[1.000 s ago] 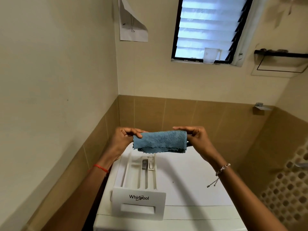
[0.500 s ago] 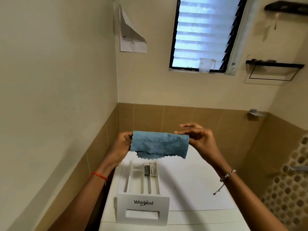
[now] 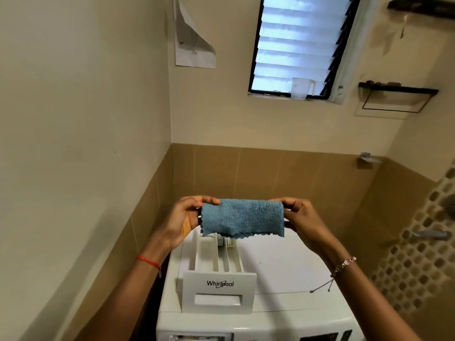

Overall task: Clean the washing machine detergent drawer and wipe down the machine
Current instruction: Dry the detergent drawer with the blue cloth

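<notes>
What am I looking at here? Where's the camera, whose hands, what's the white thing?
No robot here. A person wears one wide-angle camera on the head, looking forward and down, so the two arms coming in from below are their own. The left hand and right hand each pinch one end of a folded blue cloth, held in the air between them. Below it, the white detergent drawer has been taken out and lies on top of the washing machine. A clear cup stands on the window sill behind.

Drawer [image 3: 218, 260] on machine [image 3: 283, 271] (cloth [image 3: 242, 219] above)
</notes>
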### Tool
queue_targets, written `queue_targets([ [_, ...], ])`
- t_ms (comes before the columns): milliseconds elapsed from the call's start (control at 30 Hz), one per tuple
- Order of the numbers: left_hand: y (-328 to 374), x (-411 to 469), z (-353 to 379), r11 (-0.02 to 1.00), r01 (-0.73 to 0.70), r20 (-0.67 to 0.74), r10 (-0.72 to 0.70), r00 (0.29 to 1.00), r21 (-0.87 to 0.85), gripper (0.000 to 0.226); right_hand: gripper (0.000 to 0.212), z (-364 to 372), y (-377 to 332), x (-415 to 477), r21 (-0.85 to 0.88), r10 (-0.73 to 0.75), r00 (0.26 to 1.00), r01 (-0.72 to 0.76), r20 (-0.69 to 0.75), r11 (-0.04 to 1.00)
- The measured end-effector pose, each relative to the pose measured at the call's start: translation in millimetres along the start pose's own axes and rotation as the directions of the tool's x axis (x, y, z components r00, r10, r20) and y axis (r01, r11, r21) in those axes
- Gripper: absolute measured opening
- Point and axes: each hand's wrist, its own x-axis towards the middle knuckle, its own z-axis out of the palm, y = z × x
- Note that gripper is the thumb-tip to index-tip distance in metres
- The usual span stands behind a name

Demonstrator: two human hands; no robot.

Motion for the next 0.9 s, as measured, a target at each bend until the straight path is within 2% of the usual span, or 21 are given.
queue_targets([
  [33, -3, -1, 1, 1.0, 0.018, 0.033, -0.018, 0.999, -0.02, 0.029, 0.023, -1, 0, -5, 0.015, 0.046, 0.999, -0.046, 0.021, 0.999],
  [100, -11, -2, 5, 0.997, 0.028, 0.056, -0.032, 0.998, 0.066, 0.022, 0.025, -4, 1, -14, 0.07, 0.152, 0.986, -0.156, 0.062, 0.985],
  [167, -20, 1, 14, 0.986, 0.046, 0.059, -0.056, 0.997, 0.16, 0.041, 0.031, -7, 2, -23, 0.202, 0.278, 0.959, -0.284, 0.057, 0.937],
  [233, -28, 3, 27, 0.981, 0.128, 0.013, -0.131, 0.991, 0.143, 0.054, 0.03, -12, 4, -32, 0.374, 0.408, 0.913, -0.388, 0.029, 0.842],
  [300, -36, 4, 46, 0.968, 0.246, -0.042, -0.244, 0.969, 0.043, 0.046, 0.025, -22, 8, -45, 0.547, 0.497, 0.868, -0.425, 0.02, 0.721],
  [367, -43, 4, 70, 0.936, 0.349, -0.055, -0.351, 0.935, -0.051, 0.028, 0.034, -37, 15, -59, 0.639, 0.544, 0.839, -0.42, 0.002, 0.645],
  [433, -51, 4, 95, 0.905, 0.401, -0.002, -0.406, 0.914, -0.14, 0.008, 0.036, -52, 19, -75, 0.666, 0.562, 0.827, -0.407, -0.022, 0.625],
  [467, -54, 4, 110, 0.877, 0.442, 0.034, -0.444, 0.896, -0.189, 0.006, 0.031, -60, 20, -84, 0.659, 0.557, 0.829, -0.392, -0.049, 0.642],
  [567, -69, 5, 158, 0.775, 0.6, 0.179, -0.574, 0.799, -0.199, 0.025, 0.007, -88, 18, -116, 0.652, 0.571, 0.81, -0.361, -0.136, 0.667],
  [600, -77, 5, 177, 0.752, 0.646, 0.241, -0.608, 0.757, -0.13, 0.027, 0.009, -103, 19, -128, 0.656, 0.583, 0.794, -0.35, -0.172, 0.669],
  [667, -97, 5, 220, 0.717, 0.697, 0.336, -0.663, 0.669, 0.027, 0.016, 0.015, -137, 20, -157, 0.636, 0.61, 0.748, -0.341, -0.263, 0.692],
  [767, -133, 6, 292, 0.665, 0.745, 0.39, -0.7, 0.598, 0.05, 0.032, 0.013, -196, 22, -211, 0.645, 0.673, 0.654, -0.355, -0.346, 0.677],
  [900, -178, -9, 410, 0.62, 0.769, 0.482, -0.727, 0.489, 0.154, 0.037, 0.013, -279, 24, -309, 0.687, 0.757, 0.518, -0.379, -0.398, 0.621],
])
